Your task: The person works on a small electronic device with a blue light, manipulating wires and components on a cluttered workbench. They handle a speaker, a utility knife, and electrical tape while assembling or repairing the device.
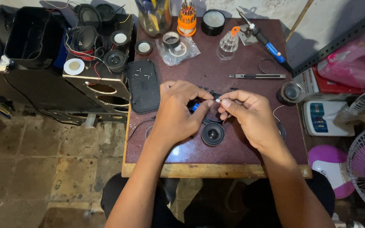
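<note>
Both my hands meet over one small black speaker (212,134) on the surface (241,147). Left hand (177,110) fingers pinch a blue part (195,107), right hand (250,114) fingers pinch one thin wire (217,100).

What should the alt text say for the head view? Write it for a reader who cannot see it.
Two bare hands meet over a dark red table: the left hand and right hand pinch thin wires just above a small round black speaker. Behind lie a utility knife, a blue-handled soldering iron and an orange screwdriver set.
</note>
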